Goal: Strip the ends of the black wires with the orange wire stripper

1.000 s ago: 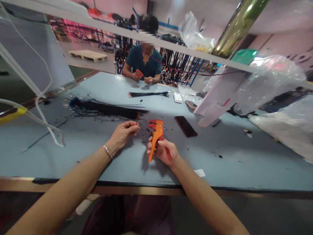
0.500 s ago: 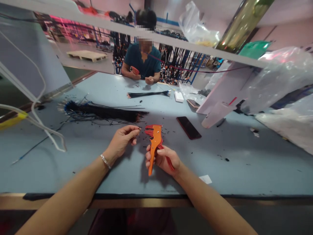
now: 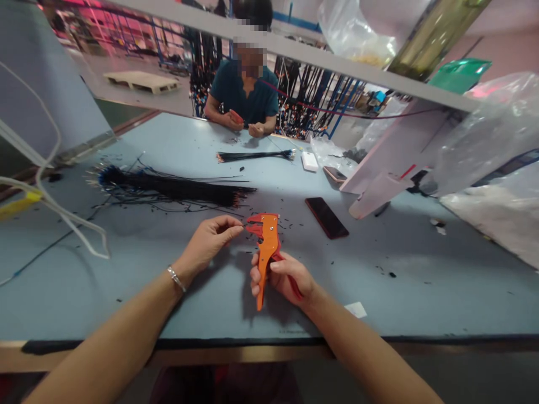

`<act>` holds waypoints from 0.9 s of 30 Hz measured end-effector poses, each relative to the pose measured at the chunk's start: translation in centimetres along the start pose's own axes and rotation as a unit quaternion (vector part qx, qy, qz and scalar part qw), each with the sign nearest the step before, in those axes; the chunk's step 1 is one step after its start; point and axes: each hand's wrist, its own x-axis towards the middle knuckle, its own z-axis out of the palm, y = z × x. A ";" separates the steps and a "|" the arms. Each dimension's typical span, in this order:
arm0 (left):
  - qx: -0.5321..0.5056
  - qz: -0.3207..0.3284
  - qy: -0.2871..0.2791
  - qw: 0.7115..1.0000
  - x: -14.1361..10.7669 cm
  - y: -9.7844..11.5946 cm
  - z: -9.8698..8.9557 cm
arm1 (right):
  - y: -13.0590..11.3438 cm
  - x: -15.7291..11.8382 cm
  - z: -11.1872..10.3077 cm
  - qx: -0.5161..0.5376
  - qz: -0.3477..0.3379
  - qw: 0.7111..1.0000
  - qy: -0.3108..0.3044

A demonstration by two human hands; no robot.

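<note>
My left hand (image 3: 213, 238) is closed in a pinch on the tip of a thin dark wire (image 3: 244, 226); most of that wire is hidden by the fingers. The tip points at the jaws of an orange and red wire stripper (image 3: 268, 238), right at their mouth. Whether it lies between the jaws I cannot tell. My right hand (image 3: 284, 275) is wrapped round the stripper's handles and holds it upright over the table, jaws facing left. Behind my left hand lies a large bundle of black wires (image 3: 177, 188), with blue parts and pale ends at its left.
A black phone (image 3: 327, 217) lies right of the stripper, among scattered dark scraps. Farther off are a smaller wire bundle (image 3: 255, 155), a white box (image 3: 309, 161) and another phone (image 3: 336, 174). Across the table sits a co-worker (image 3: 244, 95) holding a red tool. White cables (image 3: 80, 219) hang at left.
The wire tip in my left hand has come closer to the stripper's jaws. My right hand keeps its hold on the stripper. The whole view has shifted slightly.
</note>
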 end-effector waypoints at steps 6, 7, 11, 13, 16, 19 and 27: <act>0.012 0.010 -0.005 1.000 -0.1 0.0 0.0 | 0.1 -0.1 0.1 -0.012 0.006 1.000 0.006; 0.016 0.013 -0.005 1.000 -0.1 0.0 0.0 | 0.1 -0.1 0.2 -0.017 0.006 1.000 0.008; 0.018 0.016 0.002 1.000 0.0 -0.4 -0.2 | 0.1 -0.2 0.4 -0.042 0.001 0.999 0.022; 0.007 0.009 0.005 1.000 0.0 -0.5 -0.2 | 0.1 -0.2 0.4 -0.046 0.002 0.998 0.032; -0.017 -0.006 0.006 1.000 0.1 -0.3 -0.2 | 0.1 -0.3 0.4 -0.047 0.009 0.998 0.047; -0.034 -0.011 0.003 0.999 0.1 -0.3 -0.1 | 0.1 -0.4 0.5 -0.053 0.014 0.997 0.055; -0.084 -0.016 -0.013 0.996 0.2 -0.6 -0.2 | 0.2 -0.4 0.8 -0.050 0.012 0.997 0.059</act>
